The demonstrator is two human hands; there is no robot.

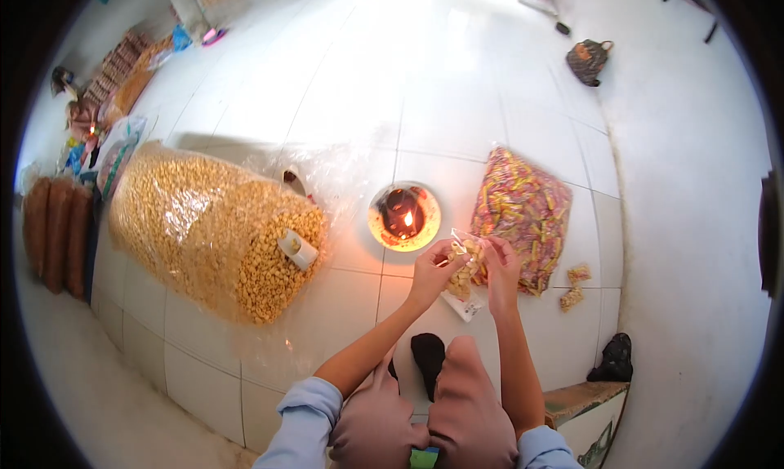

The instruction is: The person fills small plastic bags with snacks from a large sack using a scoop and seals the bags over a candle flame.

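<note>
Left hand [435, 266] and right hand [501, 265] pinch the packet [462, 275] above the floor [196, 379], inward of its right edge; light and slippery, I'd say (brittle bits [459, 290], probably), so top corners suit best!

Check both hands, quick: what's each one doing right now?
Left hand: closed, holding the left side of the small clear bag of snacks.
Right hand: closed, holding the same bag near its top right.

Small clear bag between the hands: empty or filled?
At least partly filled: pale yellow pieces show through the small clear bag. Cannot tell if sealed.
</note>
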